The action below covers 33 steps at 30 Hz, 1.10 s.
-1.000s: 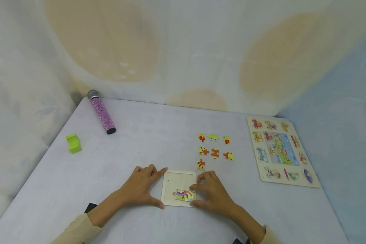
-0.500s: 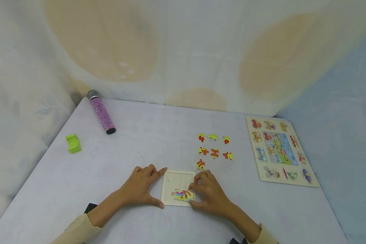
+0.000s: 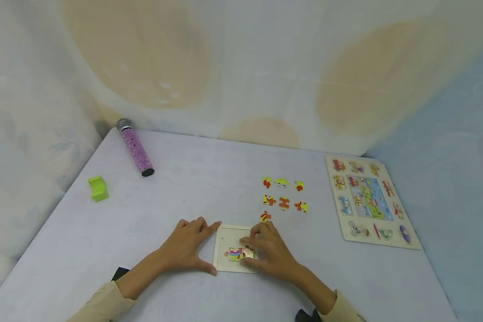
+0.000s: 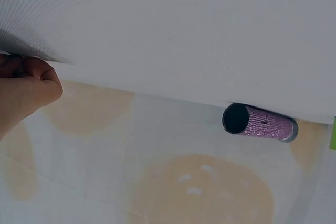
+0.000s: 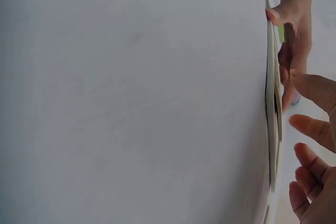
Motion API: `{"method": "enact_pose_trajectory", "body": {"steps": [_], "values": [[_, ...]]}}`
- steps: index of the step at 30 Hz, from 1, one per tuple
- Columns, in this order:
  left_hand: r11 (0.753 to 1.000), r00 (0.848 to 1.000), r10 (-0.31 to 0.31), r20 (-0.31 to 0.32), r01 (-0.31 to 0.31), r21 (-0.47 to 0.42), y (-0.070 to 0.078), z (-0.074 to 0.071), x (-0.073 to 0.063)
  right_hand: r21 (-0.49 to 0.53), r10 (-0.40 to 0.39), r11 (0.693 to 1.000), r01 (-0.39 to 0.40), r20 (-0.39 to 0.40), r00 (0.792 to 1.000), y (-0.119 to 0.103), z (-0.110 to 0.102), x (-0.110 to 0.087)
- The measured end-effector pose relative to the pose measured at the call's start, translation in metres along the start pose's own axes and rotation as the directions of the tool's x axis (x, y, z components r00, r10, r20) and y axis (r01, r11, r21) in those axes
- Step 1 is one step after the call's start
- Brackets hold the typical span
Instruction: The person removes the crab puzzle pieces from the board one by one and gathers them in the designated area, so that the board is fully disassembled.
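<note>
A square wooden puzzle tray (image 3: 225, 237) lies flat near the table's front. Along its left side my left hand (image 3: 187, 248) is spread, index fingertip at the far corner and thumb at the near corner. A few joined jigsaw pieces (image 3: 234, 254), with a rainbow stripe, lie over the tray's lower part. My right hand (image 3: 275, 252) pinches these pieces at their right end between thumb and index finger, hiding part of them. In the right wrist view the tray's edge (image 5: 271, 108) appears side-on beneath the fingers.
Several loose jigsaw pieces (image 3: 283, 202) lie in rows beyond the tray. A larger picture puzzle board (image 3: 348, 232) is at the right. At the left are a pink glitter microphone (image 3: 137, 150) and a green block (image 3: 98, 189). Curtains hang behind the table.
My right hand has shifted left over the tray, and the joined pieces have slid slightly left and up with it, turning a little straighter. The left hand has stayed put.
</note>
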State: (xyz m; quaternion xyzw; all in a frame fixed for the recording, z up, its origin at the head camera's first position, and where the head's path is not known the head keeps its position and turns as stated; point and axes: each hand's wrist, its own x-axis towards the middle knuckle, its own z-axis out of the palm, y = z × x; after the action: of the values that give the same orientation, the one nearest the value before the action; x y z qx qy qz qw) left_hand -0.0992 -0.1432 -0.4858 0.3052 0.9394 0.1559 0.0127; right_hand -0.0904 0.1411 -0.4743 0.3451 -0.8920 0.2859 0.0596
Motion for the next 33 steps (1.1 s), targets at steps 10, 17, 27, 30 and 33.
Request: {"method": "enact_pose_trajectory", "body": {"steps": [10,17,27,30,33], "values": [[0.996,0.994,0.086,-0.074,-0.088,-0.022,0.011,0.003,0.002,-0.082,0.041,0.996,-0.034,0.083,0.996,-0.007,0.003,0.0],[0.979,0.974,0.177,-0.141,-0.189,-0.079,0.032,0.003,0.013,-0.029,0.055,0.998,-0.055,-0.016,0.998,0.002,-0.001,-0.011],[0.974,0.972,0.179,-0.152,-0.196,-0.11,0.033,0.007,0.021,0.039,0.108,0.993,-0.108,-0.011,0.994,0.007,0.002,-0.015],[0.972,0.97,0.196,-0.143,-0.211,-0.1,0.033,0.008,0.023,0.054,0.116,0.992,-0.115,-0.012,0.993,0.009,0.002,-0.016],[0.971,0.969,0.211,-0.125,-0.223,-0.089,0.033,0.006,0.024,0.059,0.11,0.992,-0.108,-0.03,0.994,0.01,0.003,-0.017]]}}
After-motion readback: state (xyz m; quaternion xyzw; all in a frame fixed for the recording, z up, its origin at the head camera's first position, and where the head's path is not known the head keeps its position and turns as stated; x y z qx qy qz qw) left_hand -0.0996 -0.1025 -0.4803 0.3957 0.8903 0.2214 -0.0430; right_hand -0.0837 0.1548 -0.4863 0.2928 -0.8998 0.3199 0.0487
